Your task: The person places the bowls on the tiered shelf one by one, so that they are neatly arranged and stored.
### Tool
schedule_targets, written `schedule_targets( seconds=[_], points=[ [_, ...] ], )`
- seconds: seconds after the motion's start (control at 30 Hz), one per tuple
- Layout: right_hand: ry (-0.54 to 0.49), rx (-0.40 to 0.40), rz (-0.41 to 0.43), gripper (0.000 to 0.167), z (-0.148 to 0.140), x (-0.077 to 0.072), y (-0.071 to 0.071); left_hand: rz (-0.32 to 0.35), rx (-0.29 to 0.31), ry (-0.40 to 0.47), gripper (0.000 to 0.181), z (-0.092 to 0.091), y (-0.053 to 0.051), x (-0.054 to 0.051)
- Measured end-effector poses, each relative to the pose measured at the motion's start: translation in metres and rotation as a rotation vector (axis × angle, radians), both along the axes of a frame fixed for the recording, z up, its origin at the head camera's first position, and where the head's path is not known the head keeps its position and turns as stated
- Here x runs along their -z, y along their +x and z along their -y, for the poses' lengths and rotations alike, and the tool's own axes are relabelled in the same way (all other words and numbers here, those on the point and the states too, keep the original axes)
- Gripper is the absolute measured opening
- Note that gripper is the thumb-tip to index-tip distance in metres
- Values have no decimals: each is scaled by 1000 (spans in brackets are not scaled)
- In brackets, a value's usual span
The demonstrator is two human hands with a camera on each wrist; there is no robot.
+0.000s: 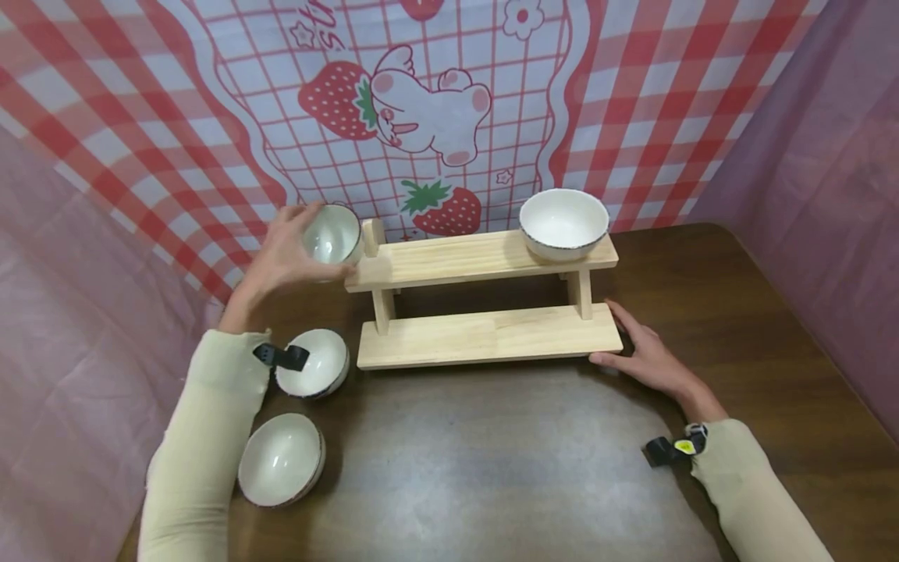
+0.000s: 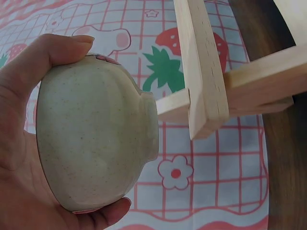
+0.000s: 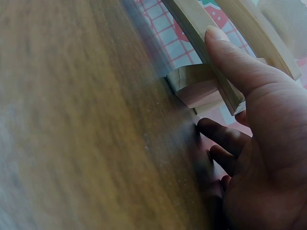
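Note:
My left hand point(image 1: 275, 251) grips a small white bowl point(image 1: 333, 234) by its rim, beside the left end of a two-tier wooden shelf point(image 1: 449, 261). In the left wrist view the bowl point(image 2: 91, 134) is tipped on its side, its foot facing the shelf's wooden end; thumb and fingers hold opposite sides of the rim. My right hand point(image 1: 649, 355) holds the right end of the lower board point(image 1: 492, 336). The right wrist view shows its thumb point(image 3: 230, 50) on the board, with an index finger partly hidden behind. Another white bowl point(image 1: 564, 222) stands upright on the upper board's right end.
Two more white bowls, one point(image 1: 316, 363) beside the lower board and one point(image 1: 282, 460) nearer the front, stand on the brown table point(image 1: 477, 460) at the left. A red-checked strawberry cloth point(image 1: 435, 94) hangs behind the shelf. Pink curtains point(image 1: 829, 156) flank the table.

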State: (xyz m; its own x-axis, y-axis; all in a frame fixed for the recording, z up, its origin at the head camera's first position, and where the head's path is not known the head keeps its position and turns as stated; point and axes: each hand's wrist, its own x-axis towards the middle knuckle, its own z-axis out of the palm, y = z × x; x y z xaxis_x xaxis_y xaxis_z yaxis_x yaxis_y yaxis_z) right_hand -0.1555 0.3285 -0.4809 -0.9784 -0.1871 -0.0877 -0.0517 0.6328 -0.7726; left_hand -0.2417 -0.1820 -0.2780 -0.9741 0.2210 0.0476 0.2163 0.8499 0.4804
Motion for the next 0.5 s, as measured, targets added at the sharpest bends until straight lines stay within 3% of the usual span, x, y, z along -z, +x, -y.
schedule_targets(
  seconds=[0.5],
  points=[
    [-3, -1, -14, 105, -1, 2, 0, 9, 90, -14, 113, -37, -8, 0]
  ],
)
